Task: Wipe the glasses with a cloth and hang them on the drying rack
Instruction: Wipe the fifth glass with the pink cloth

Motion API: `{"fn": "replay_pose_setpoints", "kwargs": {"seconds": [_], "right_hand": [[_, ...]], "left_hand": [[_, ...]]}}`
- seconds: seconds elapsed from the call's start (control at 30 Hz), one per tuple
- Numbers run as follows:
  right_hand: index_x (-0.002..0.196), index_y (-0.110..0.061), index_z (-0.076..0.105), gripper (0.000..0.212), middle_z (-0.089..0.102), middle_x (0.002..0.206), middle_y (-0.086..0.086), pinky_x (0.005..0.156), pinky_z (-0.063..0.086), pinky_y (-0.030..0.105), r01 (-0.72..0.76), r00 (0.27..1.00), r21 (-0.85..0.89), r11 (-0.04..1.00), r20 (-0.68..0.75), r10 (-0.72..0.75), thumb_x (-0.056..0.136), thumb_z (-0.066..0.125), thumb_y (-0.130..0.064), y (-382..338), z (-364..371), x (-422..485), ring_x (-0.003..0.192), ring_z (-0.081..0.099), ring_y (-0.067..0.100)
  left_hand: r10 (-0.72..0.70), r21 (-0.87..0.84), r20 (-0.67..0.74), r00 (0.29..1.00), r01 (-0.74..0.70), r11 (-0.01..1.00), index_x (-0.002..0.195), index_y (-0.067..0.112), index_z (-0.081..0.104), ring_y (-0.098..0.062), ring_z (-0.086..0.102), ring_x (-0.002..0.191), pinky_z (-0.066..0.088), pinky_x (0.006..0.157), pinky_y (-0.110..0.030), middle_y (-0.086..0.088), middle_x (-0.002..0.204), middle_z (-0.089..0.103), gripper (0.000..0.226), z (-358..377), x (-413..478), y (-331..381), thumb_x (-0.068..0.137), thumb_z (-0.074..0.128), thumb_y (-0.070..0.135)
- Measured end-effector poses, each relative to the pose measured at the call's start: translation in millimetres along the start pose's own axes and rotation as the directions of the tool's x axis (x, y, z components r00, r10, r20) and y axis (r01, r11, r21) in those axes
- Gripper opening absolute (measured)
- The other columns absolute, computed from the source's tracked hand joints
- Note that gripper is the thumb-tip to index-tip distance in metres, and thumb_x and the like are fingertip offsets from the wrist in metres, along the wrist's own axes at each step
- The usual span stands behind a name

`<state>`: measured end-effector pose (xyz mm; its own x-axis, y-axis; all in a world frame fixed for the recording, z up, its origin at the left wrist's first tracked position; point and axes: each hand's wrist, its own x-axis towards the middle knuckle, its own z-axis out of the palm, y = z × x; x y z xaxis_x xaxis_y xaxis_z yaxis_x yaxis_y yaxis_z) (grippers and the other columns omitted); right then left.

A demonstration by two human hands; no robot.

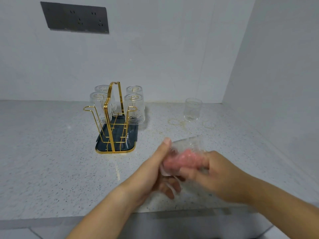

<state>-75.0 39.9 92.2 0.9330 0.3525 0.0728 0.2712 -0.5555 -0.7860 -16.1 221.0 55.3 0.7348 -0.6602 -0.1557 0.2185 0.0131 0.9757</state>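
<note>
White walls (172,49), speckled counter (43,152), dark socket panel (75,18)

No legible text, labels or numbers anywhere.

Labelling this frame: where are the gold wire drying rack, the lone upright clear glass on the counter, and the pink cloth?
Gold wire drying rack (107,118), head view, front handle upright.
Lone upright clear glass (192,110), head view, side wall.
Pink cloth (183,160), head view, bunched part inside held clear glass (187,144).

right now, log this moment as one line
step wipe | left hand holds glass | right hand presses pink cloth inside it, blurred | rack: four glasses hung | upright glass on counter
</note>
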Motion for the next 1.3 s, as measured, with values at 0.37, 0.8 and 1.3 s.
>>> {"fn": "replay_pose_setpoints", "kwargs": {"seconds": [0.37, 0.8, 1.3], "right_hand": [[0.114, -0.029, 0.074, 0.021, 0.074, 0.112, -0.009, 0.11, 0.046, 0.037, 0.095, 0.995, -0.19, 0.977, 0.057, -0.086, 0.098, 0.064, -0.04, -13, 13, -6, 0.112, 0.067, 0.011], [0.115, -0.013, 0.076, 0.025, 0.08, 0.111, 0.001, 0.1, 0.053, 0.025, -0.047, 0.998, 0.325, 0.945, -0.024, 0.058, 0.104, 0.055, -0.019, -23, -2, 4, 0.108, 0.074, 0.012], [0.119, -0.032, 0.074, 0.02, 0.075, 0.116, -0.02, 0.111, 0.045, 0.034, 0.176, 0.984, -0.273, 0.946, 0.063, -0.165, 0.103, 0.062, -0.029, 7, 8, 5, 0.116, 0.066, 0.0]], "left_hand": [[0.055, -0.145, -0.285, 0.957, -0.1, 0.984, 0.058, 0.016, 0.056, -0.018, 0.04, 0.032, 0.026, 0.034, -0.017, -0.005, 0.045, 0.046, 0.056, 6, -4, 0, 0.088, 0.056, 0.062], [0.266, 0.09, -0.178, 0.947, -0.253, 0.963, 0.105, 0.011, 0.059, -0.013, 0.057, 0.059, 0.05, 0.05, -0.035, 0.003, 0.076, 0.063, 0.054, -3, -8, -2, 0.088, 0.059, 0.062], [-0.131, -0.174, -0.011, 0.991, 0.127, 0.976, 0.073, 0.016, 0.074, -0.014, 0.047, 0.042, 0.033, 0.042, -0.02, -0.003, 0.056, 0.059, 0.073, -2, -9, 0, 0.089, 0.045, 0.08]]}}
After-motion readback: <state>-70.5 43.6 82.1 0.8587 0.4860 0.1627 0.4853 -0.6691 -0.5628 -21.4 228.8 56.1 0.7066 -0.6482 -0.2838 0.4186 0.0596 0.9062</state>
